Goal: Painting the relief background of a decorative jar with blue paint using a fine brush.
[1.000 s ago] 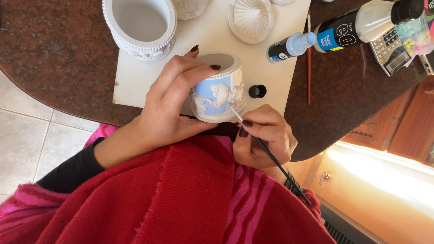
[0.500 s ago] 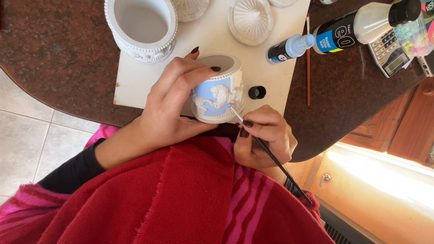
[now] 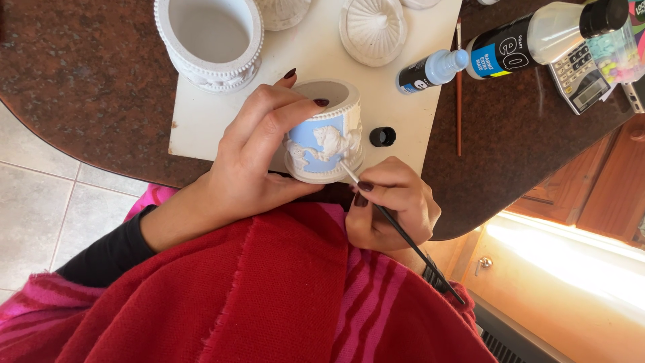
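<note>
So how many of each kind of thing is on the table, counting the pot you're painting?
White plaster pots: 2, the blue-painted pot in the left hand and an empty pot.
Ribbed lids: 1.
Paint bottles: 2, small and big.
Brushes: 2, one in the right hand, one lying.
Black caps: 1.
Calculators: 1.
Total: 9.

Small pot (image 3: 327,134): matt plaster-like white relief, flat blue painted panels; larger pot (image 3: 211,42) same chalky unpainted white. Countertop (image 3: 87,87): polished speckled stone, reddish-brown, glossy; board (image 3: 302,54) smooth, matt cream. Shawl (image 3: 269,296): coarse woven red cloth; paint bottles (image 3: 537,33) shiny plastic.
</note>
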